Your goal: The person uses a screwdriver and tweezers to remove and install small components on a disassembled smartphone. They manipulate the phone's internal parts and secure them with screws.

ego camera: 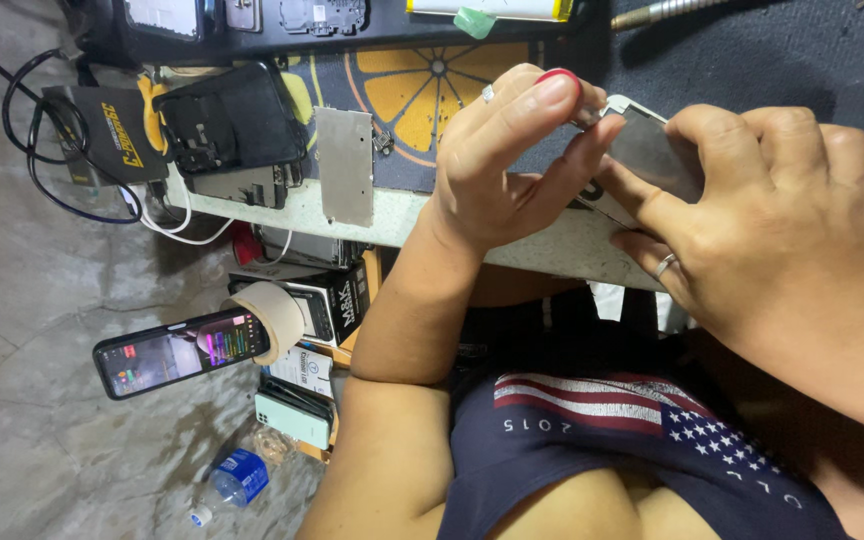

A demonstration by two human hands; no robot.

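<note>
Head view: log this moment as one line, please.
left hand: pinching red-handled tool | right hand: gripping phone screen panel | tool tip at panel edge | metal shield plate on bench edge

I take the workbench edge (392, 212) as my mark. A bare metal shield plate (344, 165) lies on it, overhanging the rim. Just beside that, farther along the edge, sits an opened phone (237, 130) with its insides showing. Past the end of the bench, black cables (47, 150) loop across the grey floor (32, 420). Below the edge, a lit phone (180, 350) leans against a tape roll (270, 318), near stacked boxes (337, 300), a mint-green phone (294, 415) and a blue-labelled bottle (237, 478).
</note>
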